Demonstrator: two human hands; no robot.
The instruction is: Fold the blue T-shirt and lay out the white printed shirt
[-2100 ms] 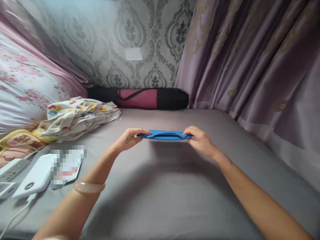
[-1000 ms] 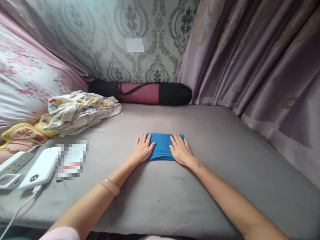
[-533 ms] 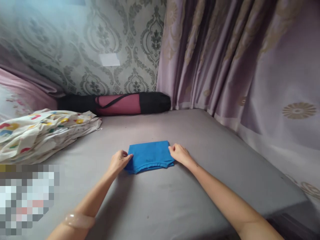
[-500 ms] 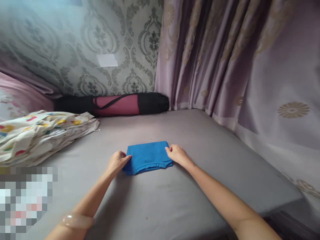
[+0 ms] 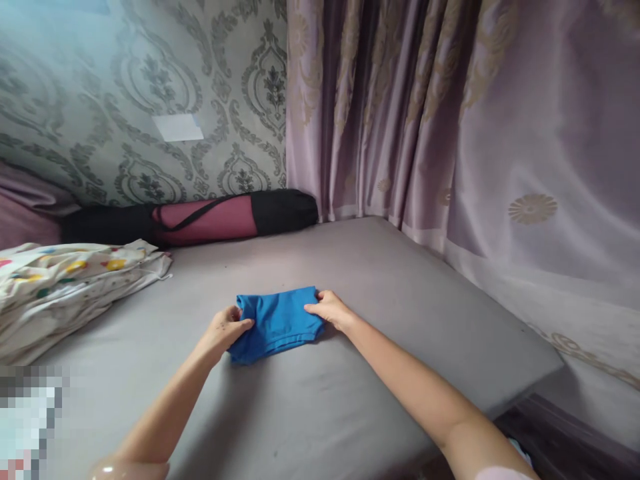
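Note:
A folded blue garment (image 5: pixel 283 319), which looks like a T-shirt with its curved neckline toward me, is held low over the grey bed sheet (image 5: pixel 360 267). My left hand (image 5: pixel 227 330) pinches its left side, thumb on top and fingers underneath. At the opposite side, my right hand (image 5: pixel 333 311) grips the right edge with the thumb above. The cloth wrinkles near the left thumb. Whether its underside touches the sheet I cannot tell. A pale bangle (image 5: pixel 130 469) circles my left forearm.
A long black and maroon bag (image 5: pixel 210 219) lies along the patterned wall. On the left is a crumpled white cloth with coloured prints (image 5: pixel 75 280). Purple curtains (image 5: pixel 370 120) hang along the back and right. The bed's edge (image 5: pixel 500 408) drops off at lower right.
The garment's left side has buckled and risen slightly between my hands; before, it lay flatter. My view has turned right, so the surroundings sit further left.

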